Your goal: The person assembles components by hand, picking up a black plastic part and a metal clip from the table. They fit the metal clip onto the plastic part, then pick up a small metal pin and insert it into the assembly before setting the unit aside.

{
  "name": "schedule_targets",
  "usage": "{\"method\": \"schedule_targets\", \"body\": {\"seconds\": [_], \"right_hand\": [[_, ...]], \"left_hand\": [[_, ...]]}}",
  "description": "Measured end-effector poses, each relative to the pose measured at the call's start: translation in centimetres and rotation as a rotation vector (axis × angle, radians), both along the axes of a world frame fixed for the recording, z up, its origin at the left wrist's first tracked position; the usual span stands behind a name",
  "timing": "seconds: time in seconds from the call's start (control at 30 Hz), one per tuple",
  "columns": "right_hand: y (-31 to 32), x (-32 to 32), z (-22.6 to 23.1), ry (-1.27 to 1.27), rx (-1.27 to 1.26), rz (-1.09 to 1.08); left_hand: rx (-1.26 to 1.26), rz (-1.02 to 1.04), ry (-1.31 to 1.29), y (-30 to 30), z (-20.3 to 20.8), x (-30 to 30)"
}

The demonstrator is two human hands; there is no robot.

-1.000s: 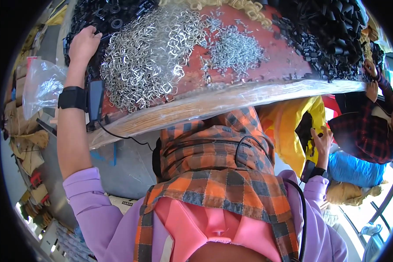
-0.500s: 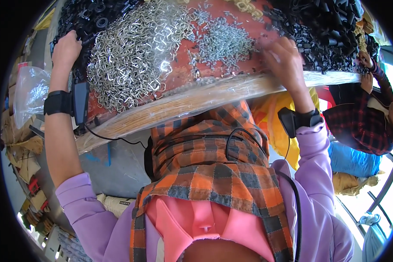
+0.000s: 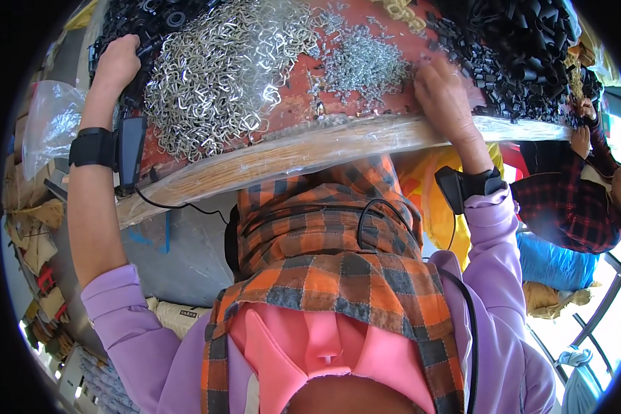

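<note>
My left hand (image 3: 119, 63) is at the near edge of a pile of black plastic parts (image 3: 134, 31), some of them ring-shaped. Its fingers curl inward, and whatever they hold is hidden from view. Right of it lies a large heap of bent silver metal rings (image 3: 210, 76). Beside a mound of small shiny metal pieces (image 3: 366, 65), my right hand (image 3: 443, 95) rests low over the red tabletop (image 3: 293, 103). Its fingers are drawn together, and I cannot see what is in them. Small black pieces (image 3: 507, 86) spread to its right.
Clear plastic covers the table's wooden front edge (image 3: 269, 162). Larger black curved parts (image 3: 531, 27) pile up at the far right, and yellowish pieces (image 3: 401, 14) lie at the back. A clear plastic bag (image 3: 52, 127) hangs at left. Another person (image 3: 566, 200) works at the right.
My left hand has shifted slightly to the right and farther up the pile. The right hand, blurred before, has settled near the metal pieces with its fingers drawn in.
</note>
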State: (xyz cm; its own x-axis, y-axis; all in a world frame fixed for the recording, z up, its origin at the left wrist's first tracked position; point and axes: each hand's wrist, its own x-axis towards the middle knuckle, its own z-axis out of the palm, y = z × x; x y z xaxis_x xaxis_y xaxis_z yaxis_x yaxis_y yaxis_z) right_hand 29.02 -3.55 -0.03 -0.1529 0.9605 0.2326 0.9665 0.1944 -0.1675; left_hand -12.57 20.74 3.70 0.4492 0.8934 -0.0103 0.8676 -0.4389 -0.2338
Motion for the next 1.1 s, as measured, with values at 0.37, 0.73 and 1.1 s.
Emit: {"method": "schedule_targets", "body": {"seconds": [0.37, 0.73, 1.1], "right_hand": [[-0.8, 0.1, -0.1, 0.221, 0.019, -0.062], [-0.2, -0.8, 0.0, 0.211, -0.034, -0.108], [-0.7, -0.7, 0.4, 0.264, -0.028, -0.123]], "left_hand": [[0.078, -0.338, -0.458, -8.2, 3.5, 7.8], [0.243, -0.525, -0.509, -12.2, 1.4, 9.7], [0.158, -0.241, -0.332, -13.3, 2.9, 8.5]]}}
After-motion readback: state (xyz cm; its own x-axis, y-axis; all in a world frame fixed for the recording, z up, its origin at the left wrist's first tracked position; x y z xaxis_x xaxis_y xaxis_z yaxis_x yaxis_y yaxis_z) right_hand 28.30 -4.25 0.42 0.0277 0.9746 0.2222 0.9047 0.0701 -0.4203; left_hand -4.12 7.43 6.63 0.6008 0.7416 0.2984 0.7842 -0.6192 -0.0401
